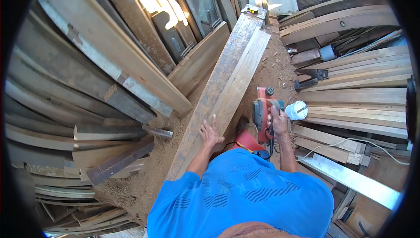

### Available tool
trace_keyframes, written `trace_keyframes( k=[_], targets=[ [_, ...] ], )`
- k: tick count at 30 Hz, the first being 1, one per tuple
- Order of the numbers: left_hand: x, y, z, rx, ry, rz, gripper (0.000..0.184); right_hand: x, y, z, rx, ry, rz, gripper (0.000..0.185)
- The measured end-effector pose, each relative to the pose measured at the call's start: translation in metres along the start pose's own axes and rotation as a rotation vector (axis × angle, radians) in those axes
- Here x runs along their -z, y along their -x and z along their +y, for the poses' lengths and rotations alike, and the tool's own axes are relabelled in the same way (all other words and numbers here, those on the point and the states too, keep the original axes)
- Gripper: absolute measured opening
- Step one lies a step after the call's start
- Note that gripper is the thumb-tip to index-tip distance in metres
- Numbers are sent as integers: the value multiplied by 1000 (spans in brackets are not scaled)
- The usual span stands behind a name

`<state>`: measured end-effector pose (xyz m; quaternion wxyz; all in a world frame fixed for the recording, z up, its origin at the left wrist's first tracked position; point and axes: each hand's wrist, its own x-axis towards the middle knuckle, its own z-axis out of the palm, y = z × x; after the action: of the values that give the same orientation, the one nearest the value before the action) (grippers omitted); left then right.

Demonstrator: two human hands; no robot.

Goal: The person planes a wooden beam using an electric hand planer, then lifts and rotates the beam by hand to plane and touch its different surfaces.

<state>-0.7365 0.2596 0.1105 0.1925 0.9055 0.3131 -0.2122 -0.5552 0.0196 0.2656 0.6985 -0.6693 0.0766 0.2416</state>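
Note:
A long pale wooden board [240, 74] lies lengthwise on a worn, darker wooden beam [222, 58]. My left hand [211, 133] rests on the near part of the board with its fingers spread. Off the board's right side, my right hand [278, 122] is wrapped round the handle of a red and grey electric planer [263, 115]. The planer's cord runs down beside my right forearm. Just right of that hand stands a white container [296, 110]. A red object [247, 141] shows between my arms, partly hidden by my blue shirt.
A yellow and black tape measure [251, 9] sits at the beam's far end. Planks [109, 41] lean on the left; stacked boards [358, 96] fill the right, with a dark clamp-like tool [311, 80] on them. A metal strip [350, 179] lies lower right. Sawdust [280, 65] covers the ground.

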Motion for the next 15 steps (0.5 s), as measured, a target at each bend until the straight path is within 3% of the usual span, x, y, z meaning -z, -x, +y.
trace_keyframes(
  k=[5,13,15],
  targets=[
    [24,8,4,80,-2,-27,142,55,-63,-17,-21,32,25,37],
    [19,3,-24,159,-39,-17,137,75,-145,-55,37,75,-32,38],
    [20,7,-8,165,-190,-16,125,70,-156,-68,38,65,-47,38]
  ],
)
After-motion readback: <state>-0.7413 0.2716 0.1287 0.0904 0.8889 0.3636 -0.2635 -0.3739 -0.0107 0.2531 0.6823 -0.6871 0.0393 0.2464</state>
